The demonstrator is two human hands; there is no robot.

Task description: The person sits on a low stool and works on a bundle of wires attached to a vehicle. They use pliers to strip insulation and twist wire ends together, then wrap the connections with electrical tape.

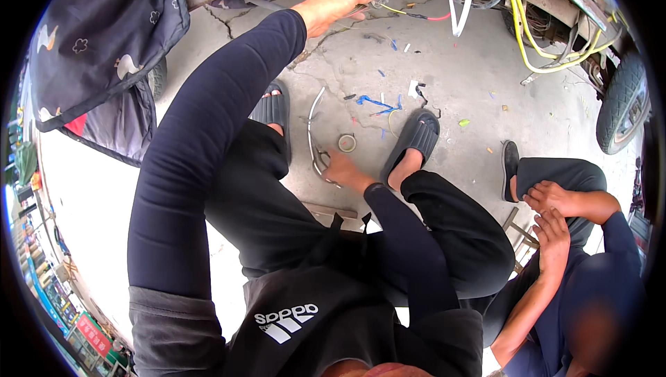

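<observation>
Right hand (pixel 341 169) was down on the concrete betw. the sandals, fingers curled on a bent metal tube (pixel 313 134); looked stiff, light, best gripped mid-length. Tape roll (pixel 347 142) just beside. Farther up, left hand (pixel 331 5) pinched loose wires (pixel 409 9) under the frame.

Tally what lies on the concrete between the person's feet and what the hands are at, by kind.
Roll of tape: 1
Bent metal rod: 1
Slippers: 2
Wire bundle at the left hand: 1
The right hand is down at the rod's lower end.
Total: 5
</observation>
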